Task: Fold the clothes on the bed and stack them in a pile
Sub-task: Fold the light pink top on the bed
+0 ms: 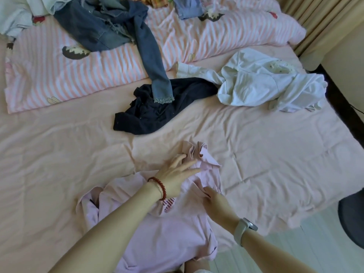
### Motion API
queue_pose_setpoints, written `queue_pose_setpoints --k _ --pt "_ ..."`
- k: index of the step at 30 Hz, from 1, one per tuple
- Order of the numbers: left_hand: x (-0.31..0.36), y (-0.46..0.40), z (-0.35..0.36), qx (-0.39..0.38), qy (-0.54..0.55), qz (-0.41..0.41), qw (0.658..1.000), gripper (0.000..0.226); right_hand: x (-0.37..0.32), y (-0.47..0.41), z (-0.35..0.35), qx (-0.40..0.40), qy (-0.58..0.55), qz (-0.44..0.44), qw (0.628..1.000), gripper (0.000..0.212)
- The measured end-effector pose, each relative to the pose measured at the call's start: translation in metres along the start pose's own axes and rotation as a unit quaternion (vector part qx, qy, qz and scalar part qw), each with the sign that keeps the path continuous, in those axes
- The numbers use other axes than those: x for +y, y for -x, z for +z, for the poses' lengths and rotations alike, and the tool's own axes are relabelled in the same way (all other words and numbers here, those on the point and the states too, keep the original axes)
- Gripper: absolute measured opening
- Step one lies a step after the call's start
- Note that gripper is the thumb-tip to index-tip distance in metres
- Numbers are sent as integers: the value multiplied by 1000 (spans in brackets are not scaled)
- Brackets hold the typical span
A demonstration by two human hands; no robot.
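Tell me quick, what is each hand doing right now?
Left hand: open, fingers spread flat on the pink shirt near its collar.
Right hand: pinching a fold of the pink shirt.

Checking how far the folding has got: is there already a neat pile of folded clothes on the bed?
No. The dark garment, white garment and denim clothes all lie crumpled and loose on the bed, with no folded pile in view.
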State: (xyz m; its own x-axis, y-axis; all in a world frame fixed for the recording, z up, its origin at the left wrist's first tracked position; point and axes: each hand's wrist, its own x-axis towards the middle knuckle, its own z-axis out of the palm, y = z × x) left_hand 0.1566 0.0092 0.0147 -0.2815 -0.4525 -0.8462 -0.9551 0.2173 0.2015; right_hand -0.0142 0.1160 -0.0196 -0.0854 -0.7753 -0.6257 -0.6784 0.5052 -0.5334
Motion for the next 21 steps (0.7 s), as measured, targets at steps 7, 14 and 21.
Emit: queue_pose_setpoints --k 7,14,21 --pt "33 -2 -35 174 -98 201 959 14 -11 12 -92 166 -39 -175 970 26" --pt "3 72 -86 308 -77 202 927 33 -87 51 -141 262 -6 -318 911 22" --pt "-24 254 -85 512 -58 204 832 47 -137 188 -174 464 16 -406 787 35"
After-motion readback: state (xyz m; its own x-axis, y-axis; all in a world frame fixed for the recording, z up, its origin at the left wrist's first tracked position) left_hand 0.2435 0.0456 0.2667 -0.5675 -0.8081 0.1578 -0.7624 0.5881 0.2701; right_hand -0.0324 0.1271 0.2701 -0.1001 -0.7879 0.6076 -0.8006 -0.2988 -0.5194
